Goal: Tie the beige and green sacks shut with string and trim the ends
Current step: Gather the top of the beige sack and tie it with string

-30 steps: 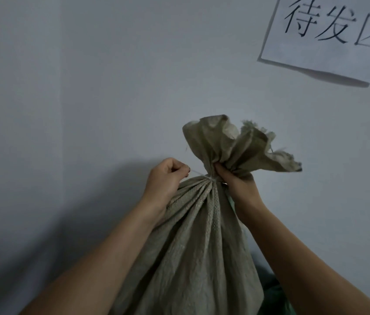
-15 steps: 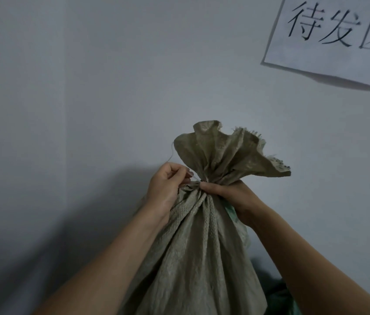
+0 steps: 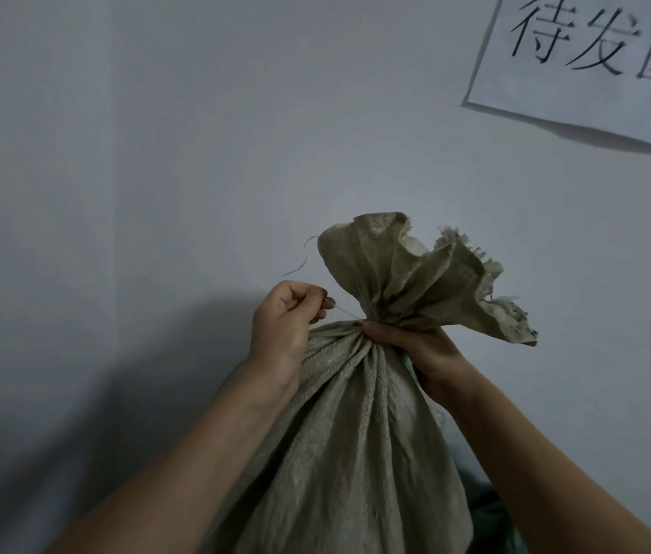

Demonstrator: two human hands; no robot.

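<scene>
Neck of beige sack (image 3: 339,433) between hands: right hand (image 3: 421,347) grips it, left hand (image 3: 283,321) pinches taut string (image 3: 345,311). Behind it, green sack (image 3: 489,517) mostly hidden.

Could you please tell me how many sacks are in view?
2. The beige sack stands centre, held at its neck; the green sack shows only partly behind it, lower right. More may be hidden.

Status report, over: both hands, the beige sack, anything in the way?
Left hand pinches thin pale string, taut from neck. Right hand grips gathered neck of beige woven sack. Green sack low right, partly hidden, not obstructing.
</scene>
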